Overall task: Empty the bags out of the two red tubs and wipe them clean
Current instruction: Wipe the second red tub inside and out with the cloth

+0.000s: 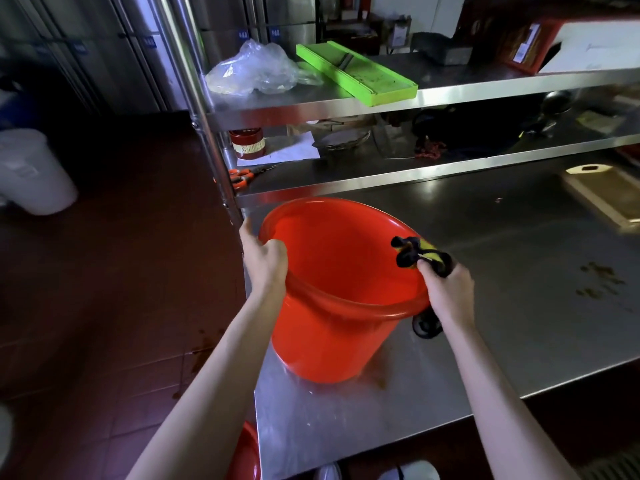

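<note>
A red tub (332,306) stands tilted on the steel table (519,289), its open mouth leaning toward the shelves, and nothing shows inside it. My left hand (263,261) grips its left rim. My right hand (446,285) holds a bunched black and yellow cloth (420,254) against the right rim. Part of a second red tub (246,455) shows on the floor below the table's left edge, near my left forearm. A crumpled clear plastic bag (252,69) lies on the top shelf.
A green slicer board (356,72) sits on the top shelf. The lower shelf holds a red jar (247,143), orange scissors (239,176) and a strainer. A cutting board (606,199) lies far right. Brown stains (602,278) mark the table. A white bucket (31,171) stands on the floor.
</note>
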